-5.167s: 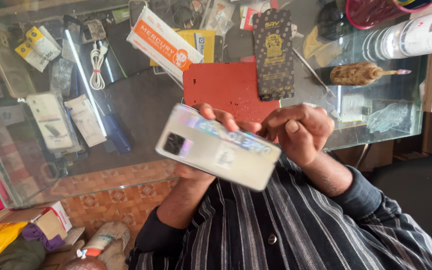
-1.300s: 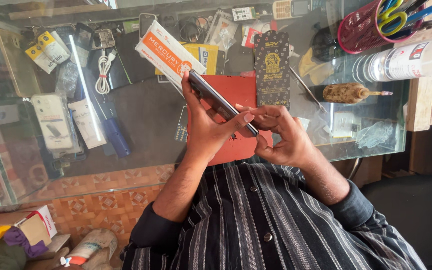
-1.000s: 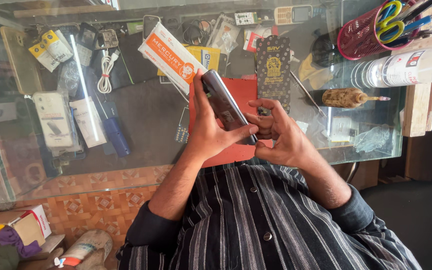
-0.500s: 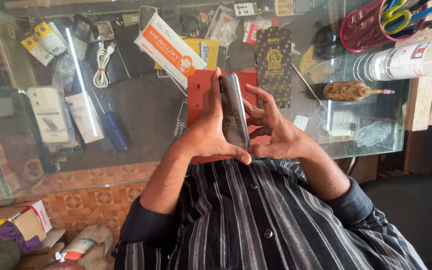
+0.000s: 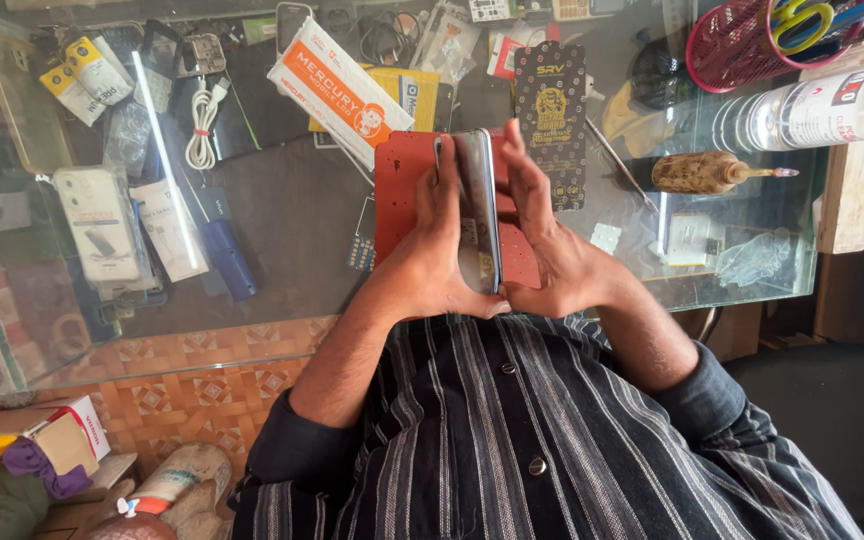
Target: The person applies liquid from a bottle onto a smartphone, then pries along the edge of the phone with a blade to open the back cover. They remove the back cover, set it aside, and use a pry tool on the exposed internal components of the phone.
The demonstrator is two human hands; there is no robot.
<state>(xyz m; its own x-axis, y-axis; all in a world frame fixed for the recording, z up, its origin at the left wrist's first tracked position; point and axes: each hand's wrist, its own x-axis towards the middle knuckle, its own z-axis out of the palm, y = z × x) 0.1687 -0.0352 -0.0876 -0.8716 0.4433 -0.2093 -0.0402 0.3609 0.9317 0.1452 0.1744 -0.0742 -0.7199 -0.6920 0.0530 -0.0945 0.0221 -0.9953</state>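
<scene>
A: Biggest first: you've got the glass counter (image 5: 282,215) under you, display stuff showing thru it, striped shirt (image 5: 512,440) at the bottom of view. On the glass, a red mat (image 5: 400,195), and right over it your two hands.

B: And the phone?

A: Phone (image 5: 479,215) is up on edge above the mat, held btwn both hands, thin side toward you. Left hand (image 5: 430,260) wraps it from the left, fingers pressed together along its face, thumb hooked under the bottom end. Right hand (image 5: 552,250) braces the other side, fingers straight, close together, tips near the top edge. Both hands closed on it.

B: How far along?

A: My read: you're inspecting or working the edge. No case on it, no tool in hand, nothing visibly opened. Can't tell more; the face is hidden from here.

B: Packages?

A: Long white-and-orange box (image 5: 340,92) lies diagonal, upper left of the mat, over a yellow box (image 5: 414,95). Tall black card w/ gold print (image 5: 550,120) stands just right of your fingertips. White cable coil (image 5: 202,125) further left, blue-handled tool (image 5: 227,258) below it, clear phone case in wrap (image 5: 100,225) at far left. Right side: white bottle (image 5: 812,105) lying down, red mesh cup (image 5: 737,45) w/ scissors, small brown-handled brush (image 5: 702,172).
</scene>
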